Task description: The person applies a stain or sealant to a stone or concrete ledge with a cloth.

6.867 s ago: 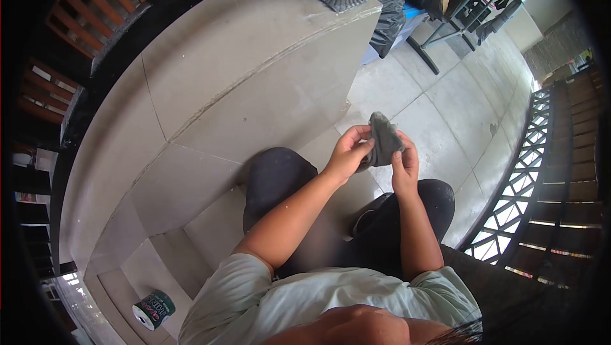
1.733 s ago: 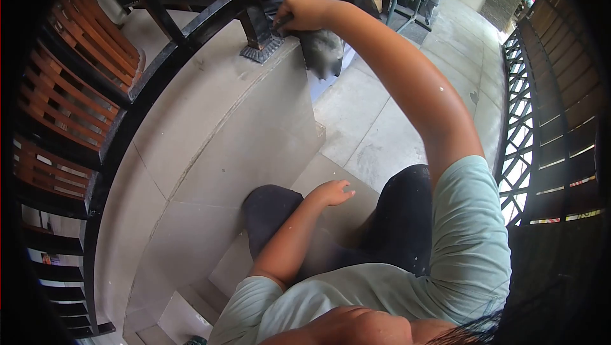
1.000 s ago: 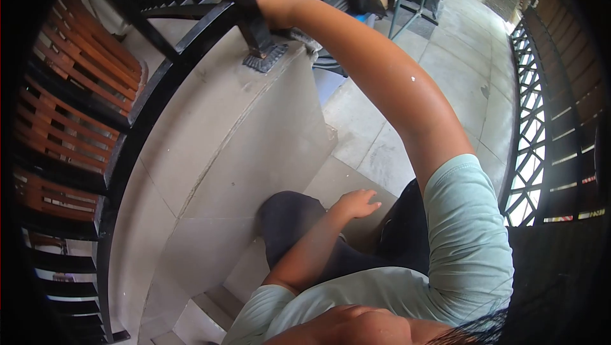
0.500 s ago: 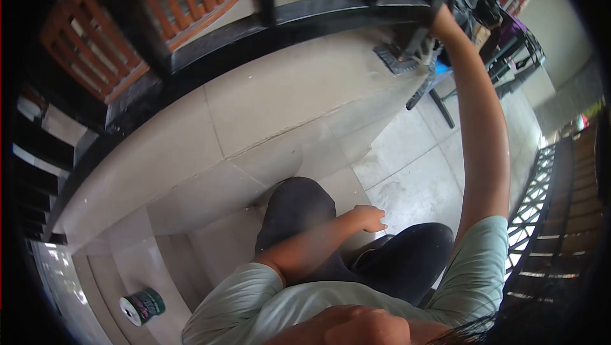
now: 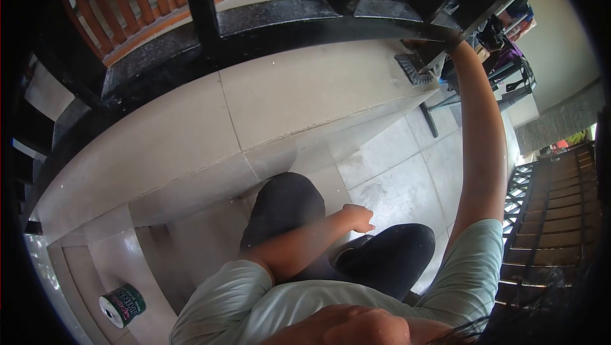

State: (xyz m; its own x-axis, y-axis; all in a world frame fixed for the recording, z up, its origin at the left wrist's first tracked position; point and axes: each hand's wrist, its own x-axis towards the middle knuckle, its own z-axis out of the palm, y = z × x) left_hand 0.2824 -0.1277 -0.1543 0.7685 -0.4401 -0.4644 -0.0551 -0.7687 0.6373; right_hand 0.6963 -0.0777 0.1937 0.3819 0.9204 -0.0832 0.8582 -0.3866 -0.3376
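Note:
My right hand (image 5: pixel 454 46) is up at the black railing (image 5: pixel 286 32), by the foot of a post at its right end. The rail and post hide most of its fingers, so what they grip cannot be seen. Over my dark-trousered legs, my left hand (image 5: pixel 358 218) hangs with its fingers curled in. Whether anything small is inside it is hidden. Just below the post, a dark ribbed piece (image 5: pixel 414 69) lies on the tiled ledge (image 5: pixel 324 84). Away to the lower left stands a small green can (image 5: pixel 123 305) with red and white lettering, apart from both hands.
Behind the railing are orange-brown wooden slats (image 5: pixel 127 1). Tiled steps (image 5: pixel 143 262) run along the left. Beyond the ledge's corner is a grey tiled floor (image 5: pixel 401 186), with bags and a dark-legged stand (image 5: pixel 509 58) against the wall. A dark gate (image 5: pixel 550 211) borders the right.
The view has shifted, moving the railing and can within the picture. My right hand now appears lower, near the bottom rail. My left hand stays curled over my legs.

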